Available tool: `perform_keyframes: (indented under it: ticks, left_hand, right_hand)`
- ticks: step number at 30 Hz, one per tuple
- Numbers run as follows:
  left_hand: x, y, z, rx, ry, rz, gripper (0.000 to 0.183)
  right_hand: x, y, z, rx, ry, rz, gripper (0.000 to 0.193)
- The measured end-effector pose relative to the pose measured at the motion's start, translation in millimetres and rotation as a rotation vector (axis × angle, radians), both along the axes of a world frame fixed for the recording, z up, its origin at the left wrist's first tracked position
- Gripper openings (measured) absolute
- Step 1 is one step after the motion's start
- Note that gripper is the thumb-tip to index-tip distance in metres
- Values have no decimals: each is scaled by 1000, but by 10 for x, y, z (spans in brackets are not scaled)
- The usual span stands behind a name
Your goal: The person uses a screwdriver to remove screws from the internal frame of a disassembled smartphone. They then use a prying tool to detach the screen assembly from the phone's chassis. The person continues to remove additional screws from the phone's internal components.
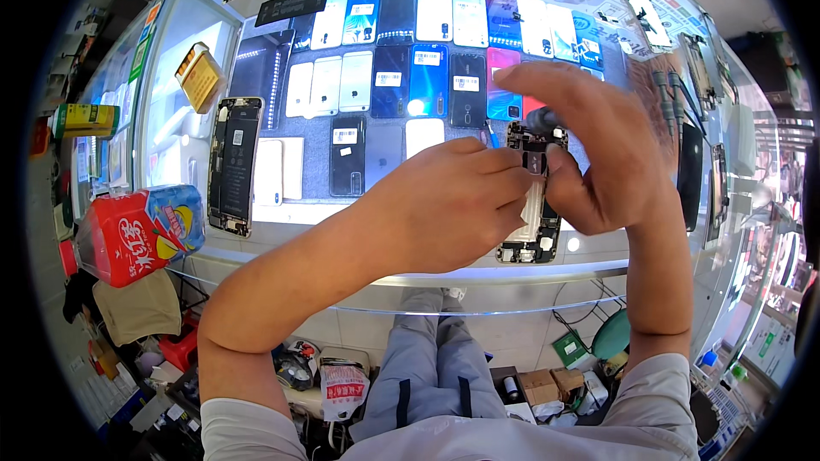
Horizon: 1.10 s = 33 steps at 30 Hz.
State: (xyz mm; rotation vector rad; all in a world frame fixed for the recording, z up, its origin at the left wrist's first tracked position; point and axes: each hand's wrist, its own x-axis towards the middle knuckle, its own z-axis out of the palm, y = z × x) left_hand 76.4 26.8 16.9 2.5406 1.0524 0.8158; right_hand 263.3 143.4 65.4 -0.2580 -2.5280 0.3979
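Phone repair shop, glass display counter (299,215), rows of labelled handsets (428,84) inside, opened phone (532,213) on top

Before me, a phone (536,215) lies on the glass counter (589,272), between my left hand (448,205) and my right hand (608,149). Inside the counter, rows of phones (429,90) lie beyond it and to its left. Out on my left, a second phone (233,169) rests with a cigarette pack (200,81) behind it and a bottle (141,235) farther left. Below, a plastic bag (343,388) is left of my legs (436,367).
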Motion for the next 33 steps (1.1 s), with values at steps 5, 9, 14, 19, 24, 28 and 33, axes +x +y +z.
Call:
perform_keyframes:
  ticks: [5,9,14,19,24,28,33]
  left_hand:
    - [8,7,8,-46,57,-7,15]
    - [-1,16,25,-44,46,-3,16]
    - [5,30,12,-31,47,-5,17]
    - [-8,28,-10,-9,-13,5,19]
    - [-28,37,-3,2,-40,42,22]
    - [-53,52,35,-5,-196,143,25]
    - [-81,102,35,-40,-335,454,29]
  right_hand:
    - [14,55,-78,72,41,-55,40]
    - [56,38,-68,-26,37,-18,34]
    - [46,1,-53,41,11,-101,28]
    - [73,-11,-51,-15,32,-102,23]
    - [99,-46,-120,-69,99,-211,22]
    - [204,-23,-105,-155,213,-161,14]
    - [225,-35,-182,-426,336,-164,16]
